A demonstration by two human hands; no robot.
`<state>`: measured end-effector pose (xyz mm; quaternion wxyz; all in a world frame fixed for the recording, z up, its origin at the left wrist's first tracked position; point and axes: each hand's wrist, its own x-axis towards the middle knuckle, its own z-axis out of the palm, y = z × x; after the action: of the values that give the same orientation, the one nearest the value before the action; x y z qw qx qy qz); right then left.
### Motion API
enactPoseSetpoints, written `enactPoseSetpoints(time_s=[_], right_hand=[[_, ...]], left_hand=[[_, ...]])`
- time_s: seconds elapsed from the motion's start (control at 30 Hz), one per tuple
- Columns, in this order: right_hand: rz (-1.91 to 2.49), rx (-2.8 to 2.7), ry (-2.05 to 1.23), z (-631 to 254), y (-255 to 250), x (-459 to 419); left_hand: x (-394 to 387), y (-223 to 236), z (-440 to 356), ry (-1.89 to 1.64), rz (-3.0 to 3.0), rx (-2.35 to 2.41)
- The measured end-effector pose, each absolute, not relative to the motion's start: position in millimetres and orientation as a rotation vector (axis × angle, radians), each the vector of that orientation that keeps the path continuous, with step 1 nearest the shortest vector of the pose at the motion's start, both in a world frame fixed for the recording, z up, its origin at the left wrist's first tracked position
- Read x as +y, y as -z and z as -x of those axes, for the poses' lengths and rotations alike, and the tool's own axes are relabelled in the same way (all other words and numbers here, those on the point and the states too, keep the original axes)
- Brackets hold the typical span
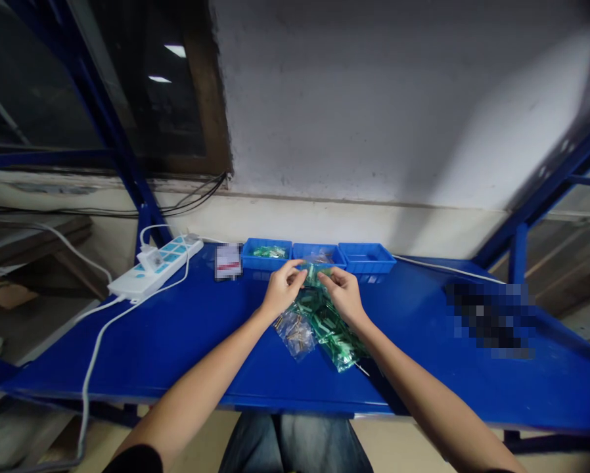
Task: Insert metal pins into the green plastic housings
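Observation:
Between my two hands, over the middle of the blue table, is a small clear plastic bag (313,274) with green pieces in it. My left hand (286,284) pinches its left side, and my right hand (341,289) pinches its right side. Below them on the tabletop lies a pile of green plastic bags (337,335) with pale pieces inside. Beside that pile, to the left, is a clear bag of brass-coloured pins (295,335). Just behind my hands stands the middle blue bin (302,251), partly hidden by them, with clear bags inside.
A left blue bin (255,263) holds green bags; a right blue bin (368,266) stands in the same row. A white power strip (152,269) with cables lies at the left, near a small card (228,261). A blurred dark object (489,322) lies right. Blue frame posts flank the table (186,348).

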<state>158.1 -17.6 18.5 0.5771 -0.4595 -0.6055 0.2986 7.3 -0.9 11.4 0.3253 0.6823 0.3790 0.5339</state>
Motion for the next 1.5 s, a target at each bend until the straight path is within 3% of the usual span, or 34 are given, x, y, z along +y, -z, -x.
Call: enactPoseSetpoints(time_s=[0.2, 0.67, 0.93, 1.17, 1.33, 1.5], right_hand=[[1.065, -1.402, -0.813, -160.0, -20.9, -19.1], [1.073, -1.495, -0.638, -159.2, -33.8, -22.8], [1.146, -1.445, -0.454, -166.1, -25.5, -17.0], [1.116, -1.537, -0.361, -160.0, -20.1, -22.4], [1.024, -1.674, -0.228, -155.3, -26.3, -33.0], [0.948, -1.675, -0.239, -155.4, -29.9, -36.2]], left_hand=[[-1.7, -17.6, -7.2, -1.439, -1.899, 1.035], [-2.1, -25.9, -6.1, -1.447, -1.601, 0.887], [-0.3, -23.0, -4.8, -1.419, -1.717, 1.006], [3.7, -27.4, -2.5, -1.028, -1.118, 1.0], [-2.3, -31.0, 2.1, -0.885, -1.146, 1.007], [1.1, -27.1, 3.6, -0.977, -1.144, 0.813]])
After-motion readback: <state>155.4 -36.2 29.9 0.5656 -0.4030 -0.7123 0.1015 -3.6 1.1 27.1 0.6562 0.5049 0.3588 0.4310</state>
